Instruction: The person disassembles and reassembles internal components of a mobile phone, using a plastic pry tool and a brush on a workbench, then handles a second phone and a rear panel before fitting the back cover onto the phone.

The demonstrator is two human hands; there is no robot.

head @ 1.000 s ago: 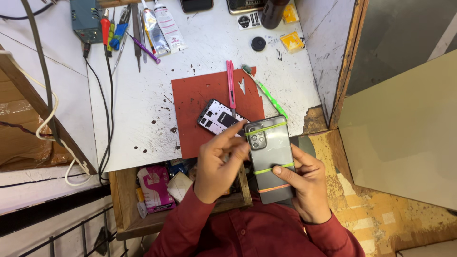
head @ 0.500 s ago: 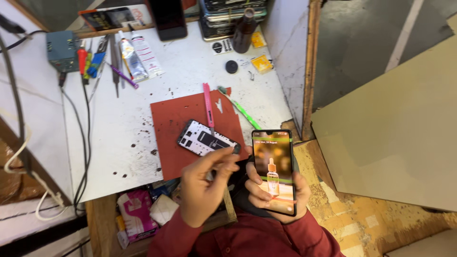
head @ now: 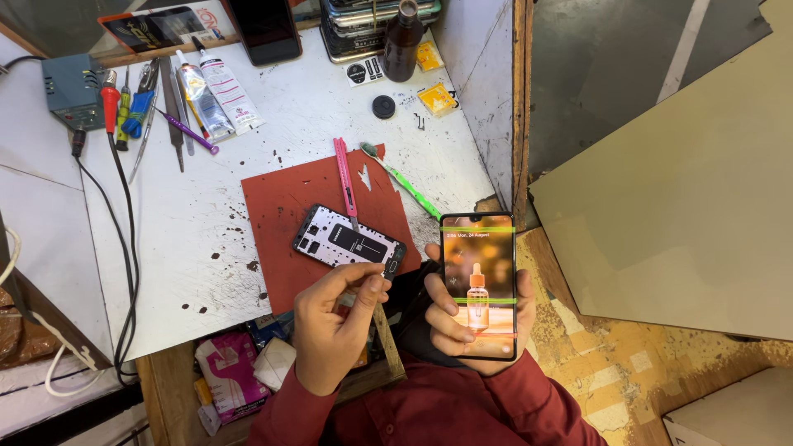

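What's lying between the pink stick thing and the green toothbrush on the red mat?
Nothing, in the head view: just bare red mat between the pink tool and green toothbrush.

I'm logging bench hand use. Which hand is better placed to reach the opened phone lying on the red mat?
Probably the left hand: it hovers at the red mat edge beside the opened phone. The right hand is occupied gripping the lit phone.

A phone repair workshop, seen from above. A stained white workbench [head: 206, 239] holds a red work mat [head: 281, 206] with an opened phone [head: 347, 241] on it, screwdrivers [head: 124, 107], 2 glue tubes [head: 216, 95], a pink pry tool [head: 344, 175] and a stack of phones [head: 363, 29] at the back.
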